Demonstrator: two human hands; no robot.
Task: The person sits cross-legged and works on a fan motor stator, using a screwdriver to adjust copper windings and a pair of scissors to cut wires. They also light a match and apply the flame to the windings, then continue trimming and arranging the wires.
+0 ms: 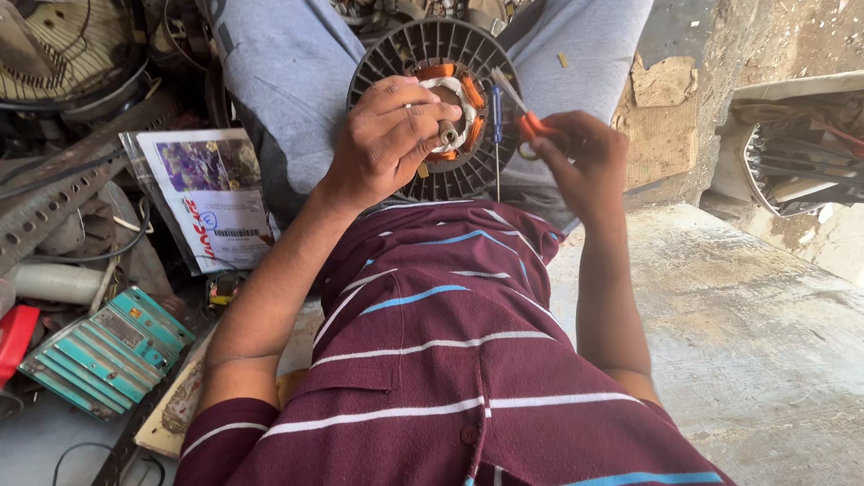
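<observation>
Down on the lap we go: the left hand (391, 135) is clamped over the front of a round black motor stator (436, 108), fingers curled shut around its hub, thumb and forefinger pinching the short metal shaft (447, 131) at the centre. The stator rests against the grey trousers (288, 63), propped between the knees, its ribbed rim facing the camera. Copper windings (472, 90) with white binding show in a ring around the hub, and they look intact and seated. Over on the other side, the right hand (580, 153) is closed on a pair of orange-handled scissors (533, 128), fingers through the loops, blades pointing up toward the coil edge. Just between the hands hangs a blue-handled screwdriver (496, 112), though whether it is stuck in the stator or merely leaning there is hard to tell from this angle. By the look of it, the winding itself is laid in and the work sits at the trimming or tidying stage, with the unit not yet closed up. Off to the left lie a printed plastic packet (211, 193) and a teal finned part (108, 351) among scrap.
</observation>
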